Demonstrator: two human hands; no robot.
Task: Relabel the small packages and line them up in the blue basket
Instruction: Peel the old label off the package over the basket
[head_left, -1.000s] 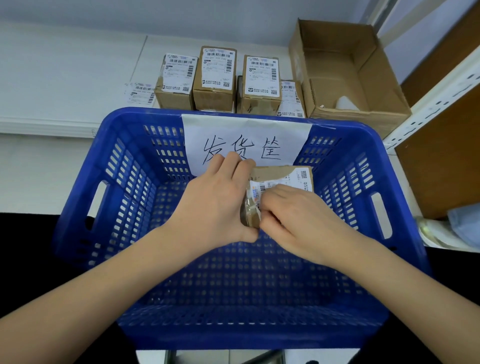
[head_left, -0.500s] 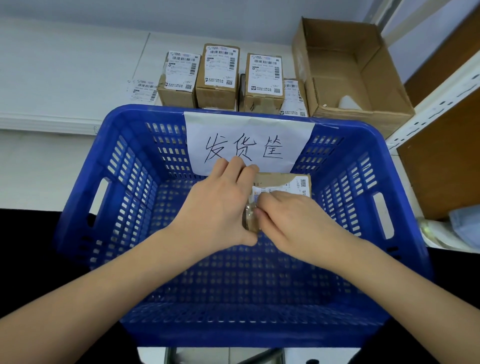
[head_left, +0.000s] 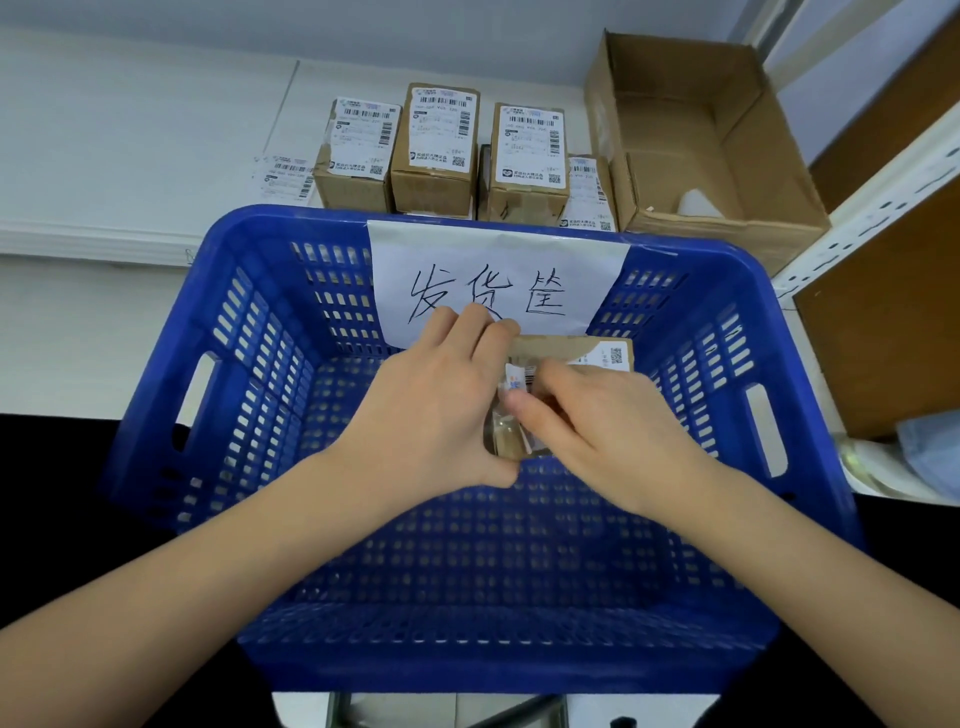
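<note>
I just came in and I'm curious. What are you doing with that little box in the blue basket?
A person is working on one small cardboard package over the blue basket. The left hand grips its side while the right hand pinches at the label on it. No other package shows in the basket. More labelled packages wait on the white surface behind it, next to an open cardboard box. A paper sign with handwriting hangs on the basket's far wall.

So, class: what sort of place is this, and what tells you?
Probably a parcel packing or dispatch room: labelled cardboard packages stand in a row, a blue basket carries a handwritten sign, and metal shelving stands alongside.
</note>
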